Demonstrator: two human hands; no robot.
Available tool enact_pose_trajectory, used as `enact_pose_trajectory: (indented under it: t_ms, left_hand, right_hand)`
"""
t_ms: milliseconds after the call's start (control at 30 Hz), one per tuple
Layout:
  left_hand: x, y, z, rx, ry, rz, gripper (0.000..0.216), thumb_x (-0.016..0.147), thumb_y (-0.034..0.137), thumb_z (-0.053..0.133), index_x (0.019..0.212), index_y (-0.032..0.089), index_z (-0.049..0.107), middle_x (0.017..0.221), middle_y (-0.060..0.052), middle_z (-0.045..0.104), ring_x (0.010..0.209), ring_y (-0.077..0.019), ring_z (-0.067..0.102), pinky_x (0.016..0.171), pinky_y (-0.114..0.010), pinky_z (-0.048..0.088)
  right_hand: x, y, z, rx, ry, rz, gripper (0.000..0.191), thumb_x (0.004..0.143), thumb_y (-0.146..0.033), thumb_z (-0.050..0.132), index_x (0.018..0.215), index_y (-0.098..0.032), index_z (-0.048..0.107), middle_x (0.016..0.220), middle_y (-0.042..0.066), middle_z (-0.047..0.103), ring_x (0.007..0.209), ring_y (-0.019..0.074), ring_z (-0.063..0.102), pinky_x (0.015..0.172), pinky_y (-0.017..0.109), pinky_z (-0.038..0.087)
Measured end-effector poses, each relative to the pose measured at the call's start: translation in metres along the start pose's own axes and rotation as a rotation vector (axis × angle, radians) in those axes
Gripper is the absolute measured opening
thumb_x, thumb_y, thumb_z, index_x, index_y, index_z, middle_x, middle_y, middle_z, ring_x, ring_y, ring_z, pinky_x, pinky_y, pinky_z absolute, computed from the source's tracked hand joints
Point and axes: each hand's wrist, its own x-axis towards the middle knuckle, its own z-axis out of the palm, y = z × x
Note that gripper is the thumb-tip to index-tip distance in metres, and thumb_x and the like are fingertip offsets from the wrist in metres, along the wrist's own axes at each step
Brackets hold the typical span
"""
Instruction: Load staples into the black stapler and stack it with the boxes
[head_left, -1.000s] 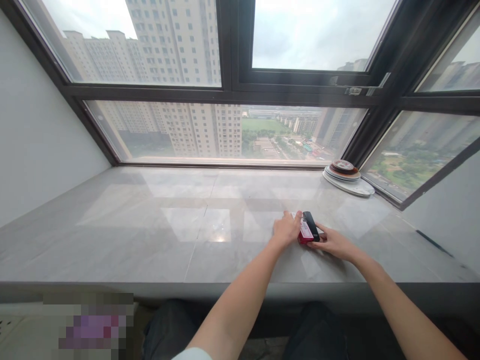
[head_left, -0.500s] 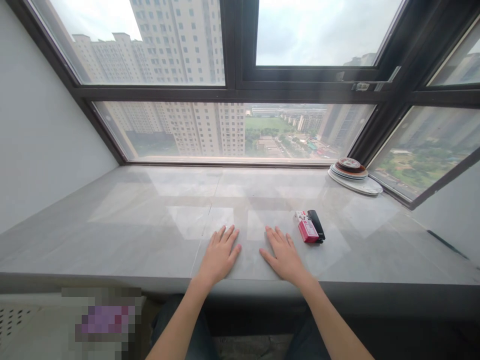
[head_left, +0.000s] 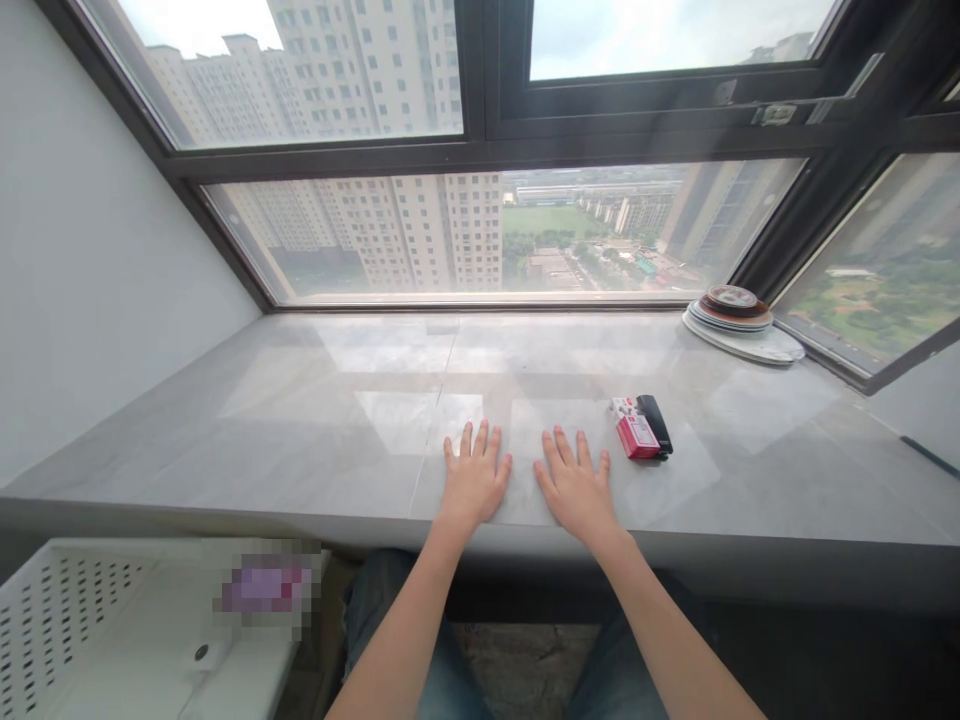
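Both palms face down on the grey marbled window sill (head_left: 285,430), close to its front edge. My left hand (head_left: 474,478) lies flat with its fingers spread, holding nothing. To its right, my right hand (head_left: 579,485) also rests flat, fingers apart and free of any object. Just right of that hand lie a small pink and white box (head_left: 636,432) and a black stapler (head_left: 655,428), side by side and seemingly touching. Neither hand touches them.
A stack of plates (head_left: 739,325) stands in the far right corner by the window frame (head_left: 480,155). Below the sill at left is a white perforated plastic basket (head_left: 150,640); a purple patch on its rim is blurred out. A white wall (head_left: 112,250) bounds the left side.
The view has tilted down and shifted left, so more of the white basket shows. My hands stay flat on the sill, with the left hand's fingers now spread wider.
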Motion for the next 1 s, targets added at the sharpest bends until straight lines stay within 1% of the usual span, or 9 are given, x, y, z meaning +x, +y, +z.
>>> enact_pose_trajectory:
  t_ms: [233,433,633,867,1000]
  left_hand:
    - [-0.0015,-0.0032,-0.0010,-0.038,0.005,0.005,0.057,0.103,0.048,0.031,0.158,0.030,0.033,0.168,-0.004,0.023,0.156,-0.0343,0.008,0.123,-0.063,0.000]
    - [-0.0021,-0.0032,-0.0035,-0.057,-0.029,0.001,0.058,0.103,0.048,0.031,0.159,0.032,0.030,0.168,-0.002,0.022,0.156,-0.0334,0.005,0.123,-0.063,0.001]
    - [-0.0033,-0.0039,-0.0024,-0.002,-0.021,0.023,0.059,0.103,0.050,0.032,0.158,0.029,0.032,0.168,-0.004,0.021,0.156,-0.0344,0.007,0.123,-0.062,0.002]
    - [-0.0051,-0.0010,-0.0025,0.127,-0.006,0.019,0.059,0.104,0.053,0.027,0.159,0.032,0.031,0.168,-0.002,0.021,0.156,-0.0309,0.011,0.124,-0.059,0.008]
    - [-0.0051,-0.0003,-0.0025,0.148,-0.001,0.025,0.059,0.104,0.053,0.028,0.159,0.032,0.030,0.168,-0.002,0.021,0.156,-0.0308,0.013,0.124,-0.060,0.010]
  right_hand:
    - [-0.0006,0.0005,0.0012,0.003,-0.004,-0.004,0.064,0.104,-0.054,0.024,0.163,-0.029,0.021,0.170,0.003,0.015,0.154,0.0378,0.001,0.118,0.067,0.001]
    - [-0.0005,0.0001,0.0021,-0.001,-0.014,0.002,0.064,0.104,-0.054,0.025,0.163,-0.030,0.021,0.170,0.002,0.014,0.154,0.0374,0.000,0.118,0.066,0.000]
    - [-0.0004,0.0010,0.0013,-0.003,-0.011,-0.003,0.064,0.104,-0.054,0.025,0.163,-0.028,0.021,0.170,0.003,0.014,0.154,0.0376,0.000,0.118,0.066,0.002]
    - [-0.0006,0.0024,0.0005,-0.025,-0.005,-0.002,0.064,0.104,-0.055,0.024,0.163,-0.030,0.020,0.170,0.001,0.014,0.155,0.0361,0.002,0.119,0.065,0.003]
    - [-0.0005,0.0019,-0.0017,-0.019,-0.009,-0.003,0.064,0.104,-0.055,0.023,0.163,-0.030,0.020,0.170,0.001,0.013,0.155,0.0365,0.002,0.119,0.065,0.002]
